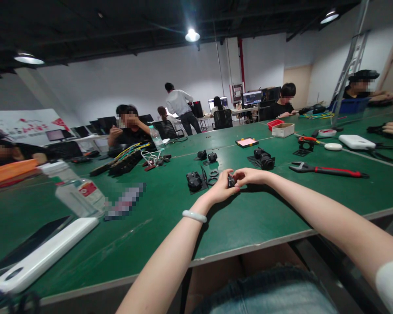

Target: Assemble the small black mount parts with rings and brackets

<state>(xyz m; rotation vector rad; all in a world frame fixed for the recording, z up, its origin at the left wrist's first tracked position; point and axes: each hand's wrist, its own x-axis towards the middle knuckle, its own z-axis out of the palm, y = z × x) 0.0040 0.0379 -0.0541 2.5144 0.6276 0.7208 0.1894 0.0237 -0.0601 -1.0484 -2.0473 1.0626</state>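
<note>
Low over the green table (249,222), my left hand (223,187) and my right hand (248,176) meet at a small black part (231,181). The fingers of both are closed around it and cover most of it, so its exact kind stays hidden. Just left of my left hand lie black rings (212,178) and a black assembly on a plate (194,181). Beyond my hands sit smaller black parts (212,157), and behind my right wrist is another black assembly (263,158).
At right lies an adjustable wrench (330,170) with red-black handles. Further back are a white box (283,129) and a shallow tray (247,142). Cables (127,157), a clear bottle (78,192) and a long white device (49,255) occupy the left. Several people sit or stand around.
</note>
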